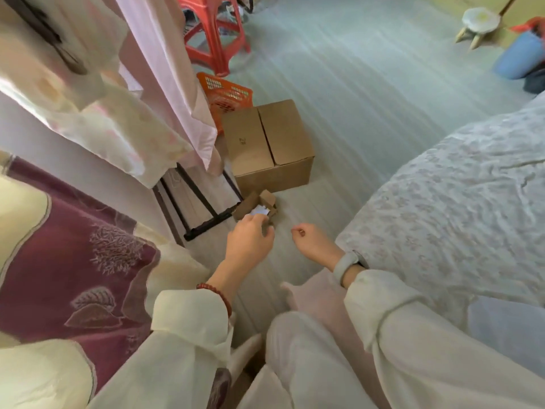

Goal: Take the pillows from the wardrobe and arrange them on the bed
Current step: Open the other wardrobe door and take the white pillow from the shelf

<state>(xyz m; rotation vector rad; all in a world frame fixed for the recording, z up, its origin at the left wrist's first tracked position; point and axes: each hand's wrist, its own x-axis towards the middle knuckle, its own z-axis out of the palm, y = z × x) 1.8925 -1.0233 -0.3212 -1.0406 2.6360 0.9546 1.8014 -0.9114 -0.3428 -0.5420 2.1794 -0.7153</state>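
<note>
Pillow [67, 261]: maroon-and-cream, low left, beside the left forearm, untouched by either hand.
Left hand [250, 240]: empty, fingers curled loosely.
Right hand [312, 242]: loosely clenched, empty.
Bed [457, 202]: right of both hands.
Box [268, 146]: beyond the hands.

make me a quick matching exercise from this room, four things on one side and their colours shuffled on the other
Things:
1. stool
2. big box
3. bedspread
4. bracelet on the left wrist

Colours:
A. brown cardboard
B. dark red beads
C. pale grey-blue with a pattern
D. red-orange plastic

Pairs: 1-D, 2-A, 3-C, 4-B
</note>
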